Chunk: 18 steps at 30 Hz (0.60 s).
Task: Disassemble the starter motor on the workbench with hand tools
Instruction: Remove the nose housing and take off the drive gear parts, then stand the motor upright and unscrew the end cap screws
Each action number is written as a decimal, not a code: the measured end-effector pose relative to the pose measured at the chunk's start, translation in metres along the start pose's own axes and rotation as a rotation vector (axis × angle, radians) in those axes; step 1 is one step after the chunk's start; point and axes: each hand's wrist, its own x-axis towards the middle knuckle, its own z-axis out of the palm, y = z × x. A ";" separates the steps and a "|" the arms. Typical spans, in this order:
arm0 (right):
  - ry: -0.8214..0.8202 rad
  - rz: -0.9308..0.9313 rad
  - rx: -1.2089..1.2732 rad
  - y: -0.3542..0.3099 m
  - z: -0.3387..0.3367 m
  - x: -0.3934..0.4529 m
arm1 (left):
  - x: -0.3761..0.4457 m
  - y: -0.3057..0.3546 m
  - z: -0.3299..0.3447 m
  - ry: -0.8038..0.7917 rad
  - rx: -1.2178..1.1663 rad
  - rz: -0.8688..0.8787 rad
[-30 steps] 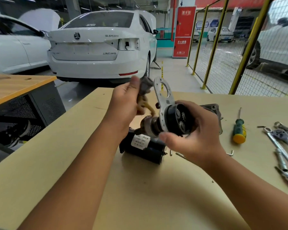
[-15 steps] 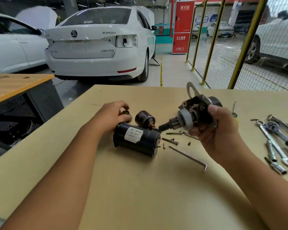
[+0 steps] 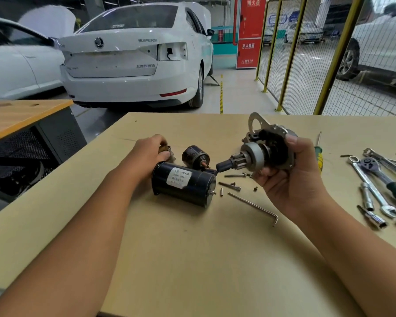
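**A:** Where does the starter motor stand?

**B:** In pieces. The black motor body (image 3: 184, 183) lies on its side near the middle of the workbench (image 3: 192, 259), label up. Just behind it, toward the far edge, sits the solenoid (image 3: 195, 157). The drive-end assembly (image 3: 264, 150), with pinion gear and flanged plate, is off the bench, lifted in the right hand (image 3: 290, 179).

**A:** And the hands?

**B:** The right hand is wrapped round the plate end of that assembly, thumb on top, pinion pointing left toward the body. The left hand (image 3: 148, 154) is down on the bench just left of the solenoid, fingers curled over a small brass-coloured part (image 3: 167, 151). Whether it grips it or is letting it go, I cannot tell.

**A:** What lies around them?

**B:** Loose long bolts (image 3: 229, 186) and small screws between the body and the right hand, a hex key (image 3: 254, 207) nearer the front edge. Toward the right edge are a screwdriver (image 3: 318, 156), a ratchet (image 3: 380, 177) and sockets (image 3: 367, 197).

**A:** So which step is this?

**B:** I'd judge the main separation is done and the small part is being laid aside. Next likely comes stripping the drive end: the left hand needs to come over and steady the pinion, or the right sets the assembly down clear of the loose screws first.
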 end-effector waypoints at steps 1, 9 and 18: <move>-0.007 0.008 0.027 0.000 0.000 0.000 | 0.000 -0.001 0.001 0.016 -0.004 -0.023; -0.011 0.054 0.101 0.002 -0.003 0.000 | 0.003 0.000 0.006 0.034 0.007 -0.169; -0.017 0.071 0.117 0.003 -0.003 -0.001 | -0.009 -0.006 -0.010 0.015 0.254 -0.184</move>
